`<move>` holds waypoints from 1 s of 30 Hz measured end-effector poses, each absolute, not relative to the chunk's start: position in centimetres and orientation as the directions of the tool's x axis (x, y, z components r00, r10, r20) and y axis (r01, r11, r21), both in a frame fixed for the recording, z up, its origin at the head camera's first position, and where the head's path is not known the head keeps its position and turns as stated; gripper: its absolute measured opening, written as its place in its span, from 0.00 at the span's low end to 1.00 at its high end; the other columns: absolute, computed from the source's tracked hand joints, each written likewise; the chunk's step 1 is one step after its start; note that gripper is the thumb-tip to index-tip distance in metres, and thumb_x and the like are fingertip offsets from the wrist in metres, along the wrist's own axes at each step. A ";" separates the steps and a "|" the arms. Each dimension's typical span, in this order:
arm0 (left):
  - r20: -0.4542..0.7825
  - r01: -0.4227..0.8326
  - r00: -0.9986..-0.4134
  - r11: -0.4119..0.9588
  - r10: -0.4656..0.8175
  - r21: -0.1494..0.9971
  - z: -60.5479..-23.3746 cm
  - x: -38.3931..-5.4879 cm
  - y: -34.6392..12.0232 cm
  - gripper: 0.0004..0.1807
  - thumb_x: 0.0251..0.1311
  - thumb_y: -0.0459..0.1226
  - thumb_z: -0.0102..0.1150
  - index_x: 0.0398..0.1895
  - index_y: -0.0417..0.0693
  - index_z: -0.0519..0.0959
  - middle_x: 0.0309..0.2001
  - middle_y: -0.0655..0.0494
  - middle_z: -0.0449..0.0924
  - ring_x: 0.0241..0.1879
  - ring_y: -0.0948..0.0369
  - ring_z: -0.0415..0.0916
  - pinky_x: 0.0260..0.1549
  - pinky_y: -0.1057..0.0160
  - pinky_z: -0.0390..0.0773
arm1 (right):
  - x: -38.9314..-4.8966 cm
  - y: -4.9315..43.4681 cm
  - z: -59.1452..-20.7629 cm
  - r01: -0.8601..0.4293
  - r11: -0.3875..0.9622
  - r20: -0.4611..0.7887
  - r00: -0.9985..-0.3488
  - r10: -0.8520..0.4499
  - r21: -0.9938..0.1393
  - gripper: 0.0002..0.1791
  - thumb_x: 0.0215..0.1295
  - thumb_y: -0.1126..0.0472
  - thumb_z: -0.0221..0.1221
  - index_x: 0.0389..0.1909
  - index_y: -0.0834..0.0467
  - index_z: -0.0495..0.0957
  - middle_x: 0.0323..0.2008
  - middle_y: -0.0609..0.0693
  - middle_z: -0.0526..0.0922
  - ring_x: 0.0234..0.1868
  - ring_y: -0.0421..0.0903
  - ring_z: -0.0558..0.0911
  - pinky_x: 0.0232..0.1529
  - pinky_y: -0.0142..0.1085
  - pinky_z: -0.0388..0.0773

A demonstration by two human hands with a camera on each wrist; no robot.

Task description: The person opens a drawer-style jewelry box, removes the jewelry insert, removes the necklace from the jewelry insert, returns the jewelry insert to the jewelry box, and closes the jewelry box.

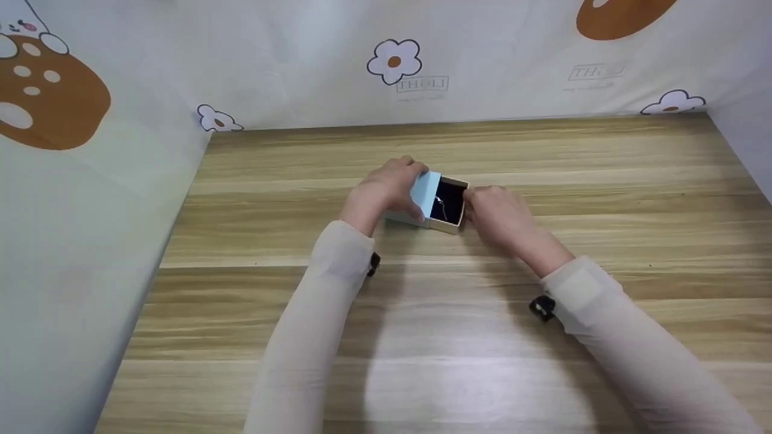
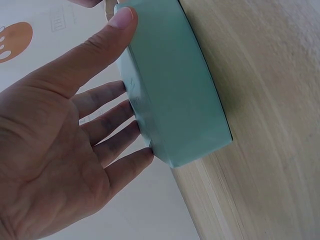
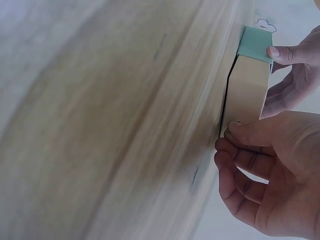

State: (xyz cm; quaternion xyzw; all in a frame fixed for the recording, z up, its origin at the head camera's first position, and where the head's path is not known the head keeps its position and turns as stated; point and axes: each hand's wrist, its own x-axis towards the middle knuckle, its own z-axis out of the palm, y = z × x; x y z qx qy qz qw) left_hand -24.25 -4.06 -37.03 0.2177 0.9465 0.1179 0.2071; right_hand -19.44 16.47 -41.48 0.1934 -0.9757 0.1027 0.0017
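A small light-blue box sleeve point(image 1: 426, 194) lies on the wooden table with its cream drawer point(image 1: 445, 226) pulled partly out to the right. On the drawer's dark lining lies a thin silver chain point(image 1: 442, 207), perhaps a bracelet or necklace. My left hand point(image 1: 389, 187) grips the sleeve, thumb on the near side and fingers across the top toward the far side. The left wrist view shows the thumb and fingertips against the sleeve point(image 2: 175, 90). At the drawer's right end, my right hand point(image 1: 497, 214) pinches the edge between thumb and fingers. The right wrist view shows the drawer's side point(image 3: 247, 87).
The wood-grain table point(image 1: 470, 361) spreads around the box on all sides. A pale sheet printed with flowers point(image 1: 394, 61) rises along the back and left edges. Each sleeved wrist carries a small black camera point(image 1: 542, 307).
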 end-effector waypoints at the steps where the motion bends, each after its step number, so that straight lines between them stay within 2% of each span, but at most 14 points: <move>1: -0.341 0.363 -0.819 0.877 0.461 0.314 -37.0 -24.2 -4.1 0.50 0.48 0.45 0.78 0.74 0.51 0.62 0.69 0.49 0.65 0.65 0.52 0.63 0.66 0.51 0.68 | -19.4 16.5 -41.4 -0.376 0.905 0.039 -0.926 -0.376 -0.199 0.10 0.70 0.61 0.56 0.30 0.61 0.79 0.33 0.60 0.86 0.35 0.62 0.84 0.33 0.56 0.80; 13: -0.323 0.371 -0.818 0.866 0.475 0.335 -36.9 -24.0 -4.3 0.49 0.47 0.45 0.79 0.73 0.50 0.63 0.67 0.50 0.66 0.64 0.52 0.64 0.64 0.53 0.70 | -19.2 17.2 -41.4 -0.404 0.900 0.065 -0.915 -0.399 -0.164 0.11 0.70 0.61 0.54 0.28 0.62 0.78 0.31 0.61 0.86 0.34 0.63 0.84 0.34 0.57 0.80; 21: -0.331 0.365 -0.817 0.869 0.472 0.335 -36.9 -23.9 -4.2 0.50 0.47 0.45 0.78 0.74 0.50 0.63 0.68 0.51 0.65 0.65 0.53 0.63 0.65 0.53 0.69 | -19.1 17.3 -41.4 -0.393 0.902 0.034 -0.919 -0.394 -0.177 0.12 0.72 0.59 0.54 0.30 0.61 0.79 0.33 0.61 0.86 0.36 0.63 0.84 0.35 0.56 0.80; 30: -0.334 0.347 -0.825 0.875 0.456 0.338 -36.9 -23.9 -4.1 0.50 0.47 0.44 0.78 0.74 0.51 0.62 0.69 0.51 0.64 0.65 0.53 0.63 0.65 0.52 0.69 | -19.0 17.8 -41.5 -0.407 0.893 0.061 -0.913 -0.403 -0.189 0.10 0.69 0.63 0.56 0.27 0.62 0.76 0.28 0.60 0.84 0.32 0.62 0.83 0.33 0.56 0.78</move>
